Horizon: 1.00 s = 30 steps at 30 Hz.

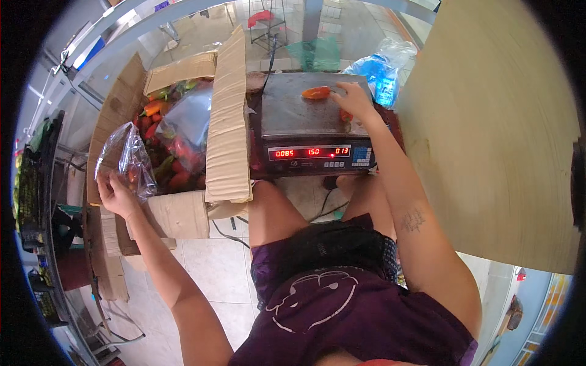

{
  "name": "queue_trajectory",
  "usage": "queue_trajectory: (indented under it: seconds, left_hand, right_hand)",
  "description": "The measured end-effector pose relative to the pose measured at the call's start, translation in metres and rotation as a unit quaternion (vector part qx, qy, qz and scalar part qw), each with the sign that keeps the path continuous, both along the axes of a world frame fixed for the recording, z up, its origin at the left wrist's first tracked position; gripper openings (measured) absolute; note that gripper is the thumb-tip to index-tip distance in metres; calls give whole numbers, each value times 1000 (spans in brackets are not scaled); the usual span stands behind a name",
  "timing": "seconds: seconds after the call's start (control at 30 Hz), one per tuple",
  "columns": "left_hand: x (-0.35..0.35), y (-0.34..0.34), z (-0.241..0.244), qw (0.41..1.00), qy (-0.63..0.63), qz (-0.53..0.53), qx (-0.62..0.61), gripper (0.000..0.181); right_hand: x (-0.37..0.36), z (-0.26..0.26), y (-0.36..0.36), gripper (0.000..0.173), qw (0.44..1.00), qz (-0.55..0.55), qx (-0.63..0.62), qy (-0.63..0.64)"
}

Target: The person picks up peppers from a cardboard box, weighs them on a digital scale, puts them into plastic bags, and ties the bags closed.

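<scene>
My left hand (pixel 117 196) holds the edge of a clear plastic bag (pixel 132 160) over the near left corner of an open cardboard box (pixel 229 123). Red, orange and green peppers (pixel 153 108) fill the box, partly covered by another clear bag (pixel 192 114). On the metal plate of a digital scale (pixel 293 112) lies an orange pepper (pixel 316 93). The thumb and a finger of my right hand (pixel 356 101) are at its stem end; whether they grip it is unclear. A second, red-orange pepper (pixel 346 115) shows beside that palm, partly hidden.
The scale's lit red display (pixel 309 152) faces me. A clear bag with blue contents (pixel 382 78) lies beyond its right corner. A large pale board (pixel 494 137) stands at right. Crates (pixel 34 183) line the left side, and a cable (pixel 233 235) crosses the tiled floor.
</scene>
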State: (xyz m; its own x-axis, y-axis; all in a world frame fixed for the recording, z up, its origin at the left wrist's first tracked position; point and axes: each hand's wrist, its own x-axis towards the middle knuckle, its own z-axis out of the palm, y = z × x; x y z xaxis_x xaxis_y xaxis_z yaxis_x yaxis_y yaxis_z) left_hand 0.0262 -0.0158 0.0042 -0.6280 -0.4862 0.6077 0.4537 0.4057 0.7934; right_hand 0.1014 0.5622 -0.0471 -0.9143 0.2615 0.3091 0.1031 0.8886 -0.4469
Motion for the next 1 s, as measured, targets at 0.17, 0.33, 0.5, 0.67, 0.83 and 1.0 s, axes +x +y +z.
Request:
queue_trajectory:
  seconds: [0.17,0.33,0.5,0.67,0.83,1.0]
  left_hand:
    - [4,8,5,999,1,25,-23,35]
    - [9,18,12,994,-35,-36,100,39]
    - [-4,-11,-7,1000,-4,7,-17,39]
    - [-6,-13,-7,1000,-6,13,-13,39]
    - [0,1,4,999,-21,16,-25,38]
    - [1,1,4,999,-26,26,-26,38]
  right_hand:
    - [38,8,20,31,997,-13,-79,-17]
    - [81,7,73,31,990,-112,-80,12]
    - [141,-48,102,54,989,-139,-40,-35]
    - [183,-88,94,74,949,-202,52,-237]
    - [201,-82,72,73,940,-208,21,-269]
    - [208,-101,73,80,937,-208,44,-276]
